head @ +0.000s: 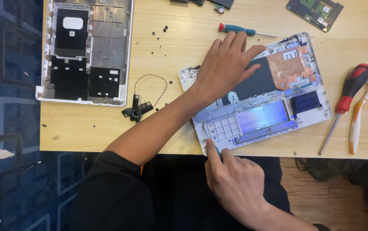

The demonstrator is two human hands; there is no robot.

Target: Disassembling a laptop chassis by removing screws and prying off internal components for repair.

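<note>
The opened laptop shell (pixel 274 107) lies on the wooden tabletop (pixel 179 64), near its front edge and slightly turned, with its inside facing up — a copper-coloured plate (pixel 289 66), a dark sheet and a shiny blue-violet panel (pixel 263 116) can be seen in it. The left hand (pixel 227 64) is spread flat on the upper left part of the shell, fingers open, and seems to press it down so it does not slide. The right hand (pixel 235 179) is at the lower left corner of the shell; thumb and forefinger pinch a thin tool with a teal handle, of which only a small part shows, and its metal tip (pixel 205 130) touches the white frame beside the grid of small cells.

I judge that the step in hand is the work on this corner — loosening a small fastener or prying at the frame; which of the two, I cannot tell. The next move seems to need steady downward pressure from the left hand and a small, controlled motion of the tip, because the plastic frame looks thin.

On the tabletop there are also a second shell part (pixel 85 51) at the far left, a small black speaker with red wire (pixel 137 109), loose screws (pixel 160 31), a teal screwdriver (pixel 239 29), a red and black screwdriver (pixel 348 98) and a toothbrush (pixel 359 115) at the right.
</note>
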